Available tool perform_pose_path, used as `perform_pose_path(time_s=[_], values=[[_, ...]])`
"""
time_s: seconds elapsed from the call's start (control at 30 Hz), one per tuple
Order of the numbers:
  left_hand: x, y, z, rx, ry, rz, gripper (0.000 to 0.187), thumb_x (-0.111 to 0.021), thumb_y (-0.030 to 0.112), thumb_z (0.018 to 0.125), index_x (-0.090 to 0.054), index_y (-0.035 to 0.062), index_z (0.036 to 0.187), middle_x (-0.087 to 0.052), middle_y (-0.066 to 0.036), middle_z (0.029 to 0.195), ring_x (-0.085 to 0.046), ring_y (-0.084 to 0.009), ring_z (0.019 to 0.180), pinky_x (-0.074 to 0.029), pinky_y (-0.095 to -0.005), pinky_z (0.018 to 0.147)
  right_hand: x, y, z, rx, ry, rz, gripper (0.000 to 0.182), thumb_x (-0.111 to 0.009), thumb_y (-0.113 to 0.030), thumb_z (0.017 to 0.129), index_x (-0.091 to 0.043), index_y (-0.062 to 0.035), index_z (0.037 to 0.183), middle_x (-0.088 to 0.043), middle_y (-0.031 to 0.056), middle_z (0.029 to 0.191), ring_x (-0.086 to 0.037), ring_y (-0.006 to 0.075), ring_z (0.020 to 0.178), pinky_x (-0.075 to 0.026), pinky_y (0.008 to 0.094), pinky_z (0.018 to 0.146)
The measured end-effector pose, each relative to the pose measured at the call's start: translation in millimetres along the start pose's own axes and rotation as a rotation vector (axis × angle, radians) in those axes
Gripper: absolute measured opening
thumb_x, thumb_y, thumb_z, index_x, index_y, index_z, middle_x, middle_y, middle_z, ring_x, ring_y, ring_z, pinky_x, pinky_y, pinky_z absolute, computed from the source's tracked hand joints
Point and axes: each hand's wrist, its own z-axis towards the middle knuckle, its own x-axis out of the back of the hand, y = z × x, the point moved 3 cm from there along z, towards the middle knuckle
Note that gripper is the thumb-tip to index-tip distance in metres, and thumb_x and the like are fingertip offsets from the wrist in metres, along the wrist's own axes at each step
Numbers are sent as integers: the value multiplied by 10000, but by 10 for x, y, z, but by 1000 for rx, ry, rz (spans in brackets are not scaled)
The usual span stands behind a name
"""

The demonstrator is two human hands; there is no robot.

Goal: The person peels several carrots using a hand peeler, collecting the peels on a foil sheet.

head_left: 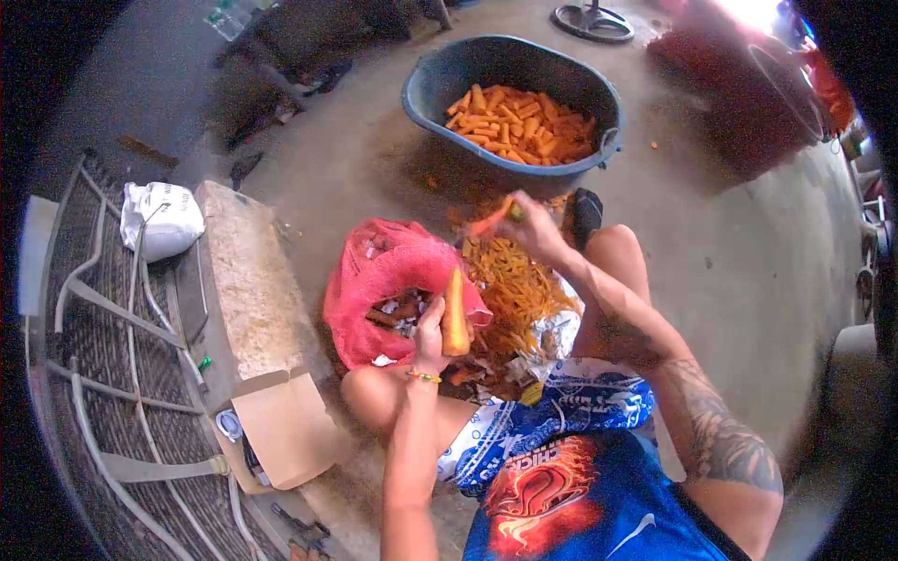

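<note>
My left hand (432,335) is wrapped round a thick, peeled-looking carrot (456,318), held upright beside the mesh sack. Up and to the right, my right hand (533,229) grips a peeler (493,220) with a reddish and green handle, slightly blurred. Below it a heap of orange peelings (510,285) lies between my legs. The open pink mesh sack (351,309) holds dark carrots and scraps of paper. Beyond the peelings, a dark oval tub (435,126) holds several orange carrots (524,126).
A cardboard box (290,425) with its flap up and a long worn block (253,290) stand at my left. Near them are a metal rack (122,374) and a white bag (164,222). A round black base (594,25) stands beyond the tub.
</note>
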Motion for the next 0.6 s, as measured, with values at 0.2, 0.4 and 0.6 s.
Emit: perform_pose_path(time_s=[0.2, 0.4, 0.6], values=[[-180, -30, 144, 0, 108, 82, 419, -464, 337, 1047, -569, 36, 1319, -678, -92, 1083, -681, -192, 907, -564, -346, 820, -305, 442, -281, 78, -271, -319, 427, -750, -283, 872, -618, -104, 1236, -722, 156, 1046, -688, 321, 888, -534, 450, 795], [1, -8, 178, -35, 219, 22, 400, -470, 338, 1044, -601, 43, 1281, -678, -52, 1048, -671, -153, 896, -560, -313, 788, -189, 421, -126, 210, -255, -532, 438, -734, -186, 846, -610, -80, 1252, -711, 169, 1105, -685, 362, 939, -531, 475, 849], [-20, 13, 191, -118, 85, 208, 365, -481, 290, 1040, -601, 26, 1262, -684, -71, 1027, -672, -184, 854, -564, -341, 758, -57, 698, -17, 61, -78, -538, 412, -732, -181, 839, -598, -87, 1218, -707, 191, 1094, -696, 357, 949, -547, 447, 846]])
